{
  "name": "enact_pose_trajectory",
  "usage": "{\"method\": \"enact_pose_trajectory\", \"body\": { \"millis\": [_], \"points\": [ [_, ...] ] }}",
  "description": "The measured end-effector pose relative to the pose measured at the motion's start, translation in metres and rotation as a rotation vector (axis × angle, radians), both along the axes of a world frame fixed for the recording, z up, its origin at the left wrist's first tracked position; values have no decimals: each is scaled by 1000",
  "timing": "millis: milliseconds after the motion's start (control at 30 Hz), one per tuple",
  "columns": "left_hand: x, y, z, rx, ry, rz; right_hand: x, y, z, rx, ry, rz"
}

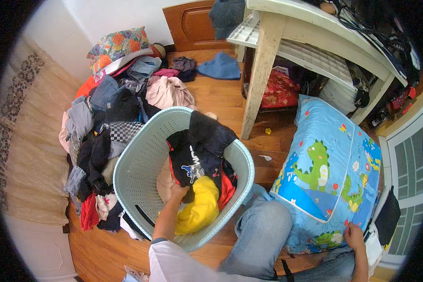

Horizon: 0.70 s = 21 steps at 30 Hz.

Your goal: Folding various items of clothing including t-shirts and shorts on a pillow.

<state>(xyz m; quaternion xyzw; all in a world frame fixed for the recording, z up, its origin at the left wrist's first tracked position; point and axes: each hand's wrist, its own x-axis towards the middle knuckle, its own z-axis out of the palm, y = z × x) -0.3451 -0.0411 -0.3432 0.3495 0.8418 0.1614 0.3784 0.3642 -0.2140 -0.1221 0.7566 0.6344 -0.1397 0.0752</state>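
My left hand [179, 192] reaches down into a pale green perforated plastic laundry basket [134, 172]. Its fingers are closed on the edge of a black garment with red trim and a printed design [180, 142]. Black cloth [211, 132] hangs over the basket's far rim. Beside that hand, inside the basket, lie a yellow garment [199, 211] and some red cloth [228, 187]. My right hand [354, 235], its fingers curled in with nothing visible in them, is by the near right corner of a large light-blue bag with dinosaur prints [338, 151].
A heap of mixed clothes [91, 141] spreads left of the basket, with a floral cushion [120, 46] behind. At the right stands a worn white table [262, 70], a red patterned bundle [278, 90] beneath it. Blue cloth [220, 66] lies on the wooden floor [215, 91].
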Motion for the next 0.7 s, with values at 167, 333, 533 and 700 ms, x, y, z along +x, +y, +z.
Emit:
{"method": "enact_pose_trajectory", "body": {
  "millis": [167, 333, 533, 700],
  "points": [
    [47, 49, 84, 432, 227, -319, -6, 3, 5, 15, -4, 42],
    [33, 86, 201, 673, -496, 64, -17, 5, 11, -10, 65, -6],
    [11, 55, 351, 976, -535, 161, -7, 4, 4, 29, 38, 43],
    [63, 3, 474, 1251, -1106, 55, -7, 13, 13, -12, -8, 85]
  ]
}}
